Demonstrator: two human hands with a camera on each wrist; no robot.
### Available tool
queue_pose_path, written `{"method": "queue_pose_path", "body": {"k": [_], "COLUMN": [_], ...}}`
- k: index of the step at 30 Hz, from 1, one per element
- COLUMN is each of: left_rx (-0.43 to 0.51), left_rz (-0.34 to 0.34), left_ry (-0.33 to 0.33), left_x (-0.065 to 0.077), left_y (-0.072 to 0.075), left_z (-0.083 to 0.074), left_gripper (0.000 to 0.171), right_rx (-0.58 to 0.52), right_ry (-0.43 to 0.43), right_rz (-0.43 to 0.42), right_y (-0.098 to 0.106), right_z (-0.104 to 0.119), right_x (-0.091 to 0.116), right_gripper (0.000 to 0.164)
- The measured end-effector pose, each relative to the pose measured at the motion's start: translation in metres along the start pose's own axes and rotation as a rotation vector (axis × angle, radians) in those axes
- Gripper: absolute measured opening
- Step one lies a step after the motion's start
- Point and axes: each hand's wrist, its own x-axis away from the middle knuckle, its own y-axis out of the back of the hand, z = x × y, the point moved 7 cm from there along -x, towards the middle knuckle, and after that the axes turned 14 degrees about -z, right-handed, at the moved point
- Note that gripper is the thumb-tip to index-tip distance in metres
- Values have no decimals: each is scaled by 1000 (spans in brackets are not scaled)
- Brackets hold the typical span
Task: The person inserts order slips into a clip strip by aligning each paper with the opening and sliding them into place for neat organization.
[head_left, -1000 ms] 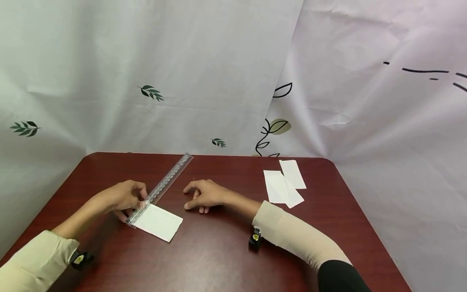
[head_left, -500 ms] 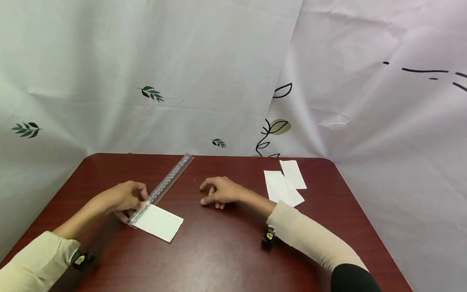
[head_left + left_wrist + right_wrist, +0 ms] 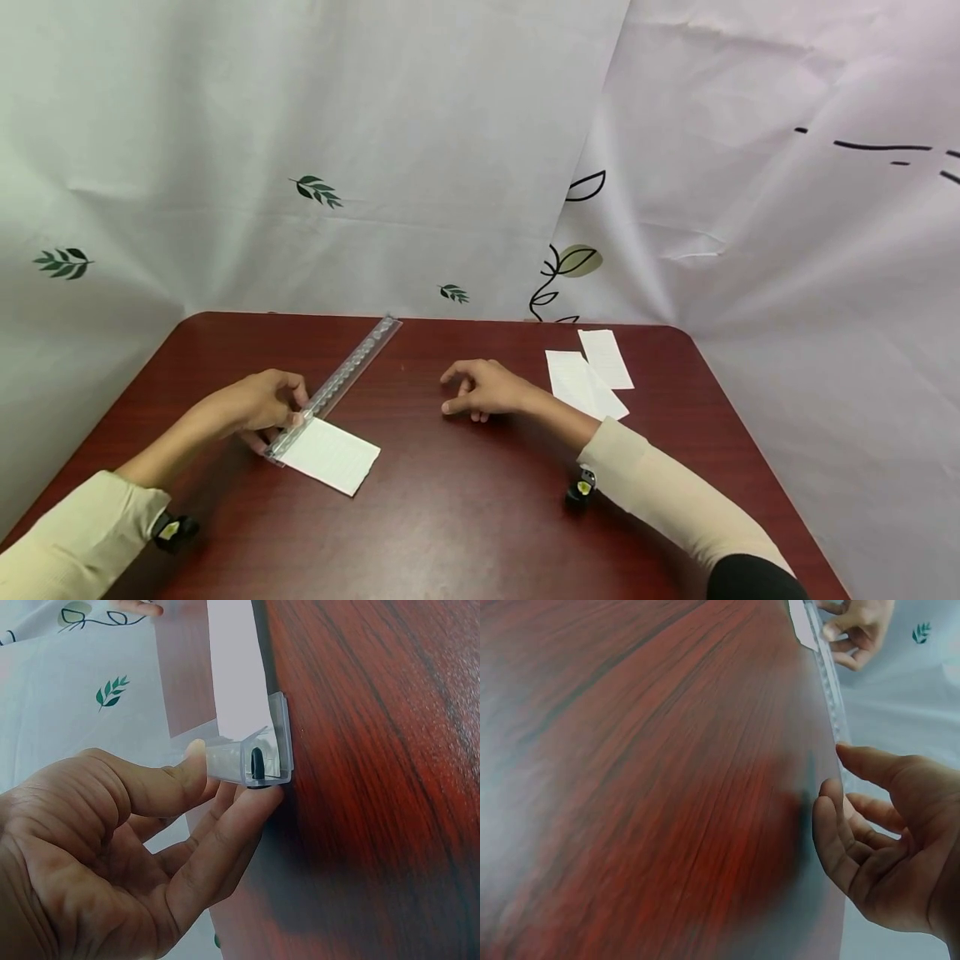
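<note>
Before leaf-printed backdrop (image 3: 390,125), over red tabletop (image 3: 450,517), left fingers (image 3: 223,853) round ruler (image 3: 350,367), right fingers (image 3: 834,851) loose.

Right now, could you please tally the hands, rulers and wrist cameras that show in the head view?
Hands: 2, the left hand and the right hand
Ruler: 1
Wrist cameras: 2, the left camera and the right camera
Total: 5
</note>
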Motion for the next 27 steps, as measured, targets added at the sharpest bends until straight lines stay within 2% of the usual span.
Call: {"method": "queue_pose_path", "body": {"k": [10, 18, 27], "left_rx": [10, 4, -3], "left_rz": [0, -1, 2], "left_ry": [17, 12, 15], "left_x": [1, 0, 0], "left_y": [1, 2, 1], "left_z": [0, 0, -1], "left_gripper": [11, 10, 9], "right_rx": [3, 11, 86], "right_ry": [-55, -100, -158], "right_rz": [-62, -118, -181], "right_y": [24, 43, 61], "right_z": [-17, -27, -48], "right_x": [10, 18, 25], "right_gripper": [44, 33, 26]}}
